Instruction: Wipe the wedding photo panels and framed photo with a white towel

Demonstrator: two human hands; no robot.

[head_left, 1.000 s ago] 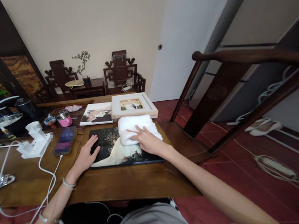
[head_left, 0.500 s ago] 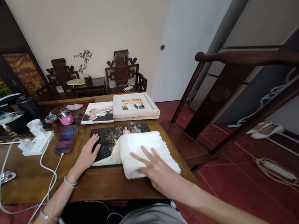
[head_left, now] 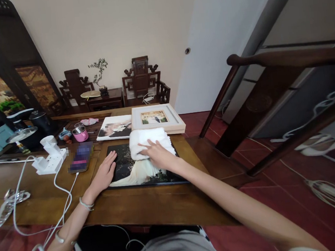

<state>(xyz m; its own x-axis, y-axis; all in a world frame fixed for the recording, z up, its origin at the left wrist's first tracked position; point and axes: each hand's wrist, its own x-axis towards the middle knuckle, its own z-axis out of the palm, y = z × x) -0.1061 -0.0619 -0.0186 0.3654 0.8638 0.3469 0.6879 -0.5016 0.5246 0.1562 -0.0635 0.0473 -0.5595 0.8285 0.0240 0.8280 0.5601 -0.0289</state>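
A dark photo panel showing a pale dress lies flat on the wooden table. My left hand rests on its left edge, fingers stretched out and holding nothing. Over the panel's upper part, my right hand lies spread on a folded white cloth, pressing it down from above without gripping it. The cloth hides the top of the picture. Just behind are a light wooden framed photo and, left of it, a white-edged photo panel.
Left of the panel are a phone on a cable, a white power strip, a pink cup and a clear hair clip. A wooden chair stands at the right.
My right hand and the white cloth have moved up the panel toward its far edge, uncovering its lower right part. My left hand stays on the left edge. The view has shifted slightly.
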